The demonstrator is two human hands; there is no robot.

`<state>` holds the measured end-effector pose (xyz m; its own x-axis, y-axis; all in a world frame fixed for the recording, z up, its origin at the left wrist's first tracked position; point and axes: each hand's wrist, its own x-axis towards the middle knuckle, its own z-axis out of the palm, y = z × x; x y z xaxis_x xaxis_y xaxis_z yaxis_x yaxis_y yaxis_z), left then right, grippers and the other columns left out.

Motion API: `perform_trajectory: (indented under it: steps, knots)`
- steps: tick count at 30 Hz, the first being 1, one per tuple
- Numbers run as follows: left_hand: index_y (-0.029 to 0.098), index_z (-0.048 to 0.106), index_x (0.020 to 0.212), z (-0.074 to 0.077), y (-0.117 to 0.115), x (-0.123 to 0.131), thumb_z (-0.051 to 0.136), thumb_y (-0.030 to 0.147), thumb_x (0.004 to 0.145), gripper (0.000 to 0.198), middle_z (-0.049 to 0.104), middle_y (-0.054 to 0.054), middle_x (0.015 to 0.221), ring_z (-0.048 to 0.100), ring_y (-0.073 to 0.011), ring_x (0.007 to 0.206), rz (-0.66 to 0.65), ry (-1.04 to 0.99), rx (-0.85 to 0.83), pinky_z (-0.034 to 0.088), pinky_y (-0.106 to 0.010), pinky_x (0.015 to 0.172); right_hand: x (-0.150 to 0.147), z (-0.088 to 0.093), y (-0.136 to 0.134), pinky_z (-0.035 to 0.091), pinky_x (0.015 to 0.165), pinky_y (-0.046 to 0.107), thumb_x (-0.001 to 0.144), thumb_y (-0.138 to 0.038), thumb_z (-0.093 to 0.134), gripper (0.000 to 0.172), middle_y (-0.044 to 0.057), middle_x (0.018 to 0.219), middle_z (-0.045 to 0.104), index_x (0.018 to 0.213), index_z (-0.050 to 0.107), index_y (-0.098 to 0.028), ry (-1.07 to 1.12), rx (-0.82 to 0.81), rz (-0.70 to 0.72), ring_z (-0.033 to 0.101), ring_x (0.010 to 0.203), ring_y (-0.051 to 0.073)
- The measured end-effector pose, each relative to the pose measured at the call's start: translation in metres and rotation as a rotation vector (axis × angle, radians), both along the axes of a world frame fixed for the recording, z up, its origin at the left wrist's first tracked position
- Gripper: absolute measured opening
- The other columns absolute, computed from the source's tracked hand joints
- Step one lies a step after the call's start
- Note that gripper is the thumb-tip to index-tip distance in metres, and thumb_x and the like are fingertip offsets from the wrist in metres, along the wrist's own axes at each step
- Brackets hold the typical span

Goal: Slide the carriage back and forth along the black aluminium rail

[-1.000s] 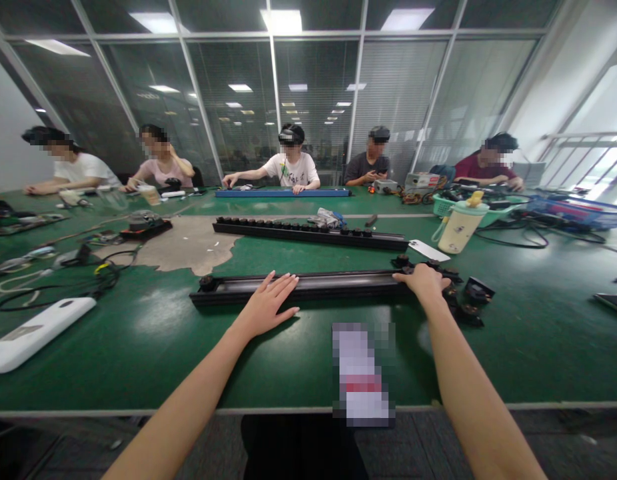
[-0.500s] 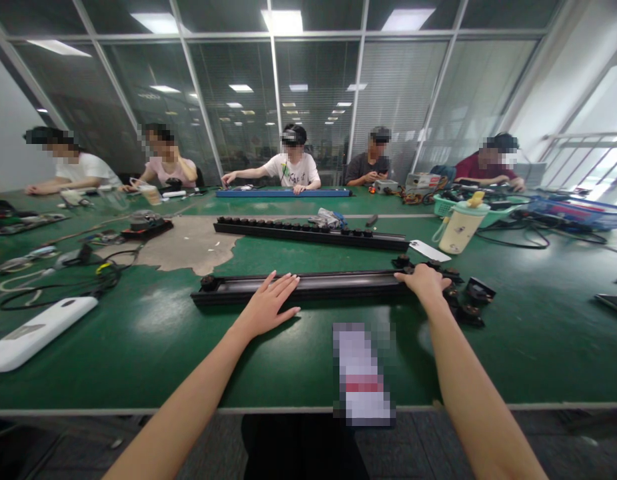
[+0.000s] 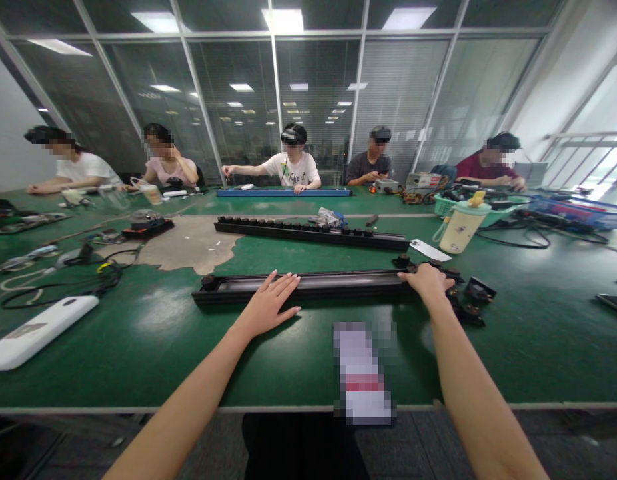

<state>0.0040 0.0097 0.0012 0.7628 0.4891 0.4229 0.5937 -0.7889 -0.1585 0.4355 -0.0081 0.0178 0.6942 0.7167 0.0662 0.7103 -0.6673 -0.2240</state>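
A long black rail [image 3: 353, 288] with a pale inner channel lies across the green table in front of me. One small black knob-like part [image 3: 208, 283] sits in its left end. My left hand [image 3: 269, 303] rests on the rail's middle, fingers stretched out and thumb apart. At the rail's right end is my right hand [image 3: 429, 285], its thumb pointing left along the channel and its other fingers bent down. Whatever those fingers grip is hidden under the hand. Several loose black parts [image 3: 481, 291] lie beside it, to the right.
Behind it lies a second black rail [image 3: 308, 235] holding several black parts. A phone [image 3: 364, 373] lies near the front edge, a white device [image 3: 43, 333] at left. A cream cup [image 3: 461, 228] and baskets [image 3: 583, 212] stand right. Several people sit opposite, one at a blue bar [image 3: 283, 193].
My hands and the near rail have barely moved. Across the table, the hand of the person at the blue bar has lifted slightly.
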Motion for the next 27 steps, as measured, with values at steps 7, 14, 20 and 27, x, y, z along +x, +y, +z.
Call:
perform_trajectory:
  steps: [7, 14, 20, 27]
  knots:
    - [0.02, 0.023, 0.163, 0.0009, 0.0, 0.0002, 0.042, 0.053, 0.102, 0.072, 0.04, -0.01, 0.161, 0.036, -0.0254, 0.15, -0.004, -0.003, -0.004, 0.016, -0.05, 0.129, 0.0008, 0.001, 0.0008, 0.038, 0.098, 0.052, 0.087, -0.059, 0.064, 0.06, 0.026, 0.125, 0.065, 0.121, 0.068, -0.01, 0.002, 0.0, -0.012, 0.056, 0.123, 0.042]
    - [0.019, 0.023, 0.162, 0.0004, 0.0002, 0.0003, 0.041, 0.053, 0.103, 0.071, 0.041, -0.01, 0.161, 0.035, -0.0246, 0.151, -0.004, 0.001, 0.007, 0.015, -0.049, 0.129, 0.0, 0.0004, 0.0004, 0.039, 0.098, 0.052, 0.087, -0.059, 0.064, 0.058, 0.025, 0.125, 0.066, 0.119, 0.069, -0.011, -0.008, 0.011, -0.011, 0.057, 0.121, 0.042]
    - [0.018, 0.022, 0.162, 0.0005, -0.0002, 0.0006, 0.041, 0.053, 0.103, 0.071, 0.039, -0.01, 0.161, 0.034, -0.0242, 0.151, 0.007, 0.015, 0.009, 0.014, -0.05, 0.129, -0.0002, 0.0009, 0.0, 0.038, 0.099, 0.053, 0.087, -0.058, 0.063, 0.058, 0.024, 0.126, 0.066, 0.12, 0.069, -0.011, -0.001, 0.01, -0.01, 0.056, 0.123, 0.042]
    - [0.019, 0.023, 0.162, 0.0006, -0.0004, 0.0005, 0.041, 0.053, 0.103, 0.071, 0.04, -0.01, 0.161, 0.035, -0.0246, 0.151, -0.002, 0.002, 0.009, 0.015, -0.05, 0.129, -0.0019, 0.0031, -0.0004, 0.038, 0.101, 0.054, 0.087, -0.056, 0.064, 0.059, 0.025, 0.129, 0.064, 0.123, 0.068, -0.009, 0.028, 0.007, -0.017, 0.055, 0.125, 0.042]
